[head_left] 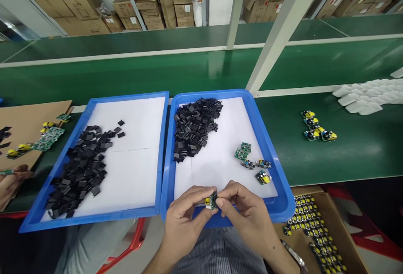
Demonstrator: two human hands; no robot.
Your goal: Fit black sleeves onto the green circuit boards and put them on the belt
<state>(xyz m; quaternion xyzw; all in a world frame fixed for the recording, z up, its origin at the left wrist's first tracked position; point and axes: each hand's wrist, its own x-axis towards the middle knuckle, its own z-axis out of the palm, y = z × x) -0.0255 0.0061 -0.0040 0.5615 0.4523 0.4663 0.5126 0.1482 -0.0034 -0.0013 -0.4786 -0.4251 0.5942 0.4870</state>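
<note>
Partly hidden, a green circuit board (213,199) — pinched in both hands (185,215) (247,215), details unclear.

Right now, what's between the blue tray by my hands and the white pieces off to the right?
The head view shows a cluster of yellow-topped circuit boards on the green bench, between that blue tray and the white pieces.

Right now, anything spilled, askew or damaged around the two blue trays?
Nothing spilled or plainly damaged. Mildly odd: a few black pieces lie apart from the heap in the left tray, though inside it. The board between the left hand and right hand shows too small to check for damage.
</note>
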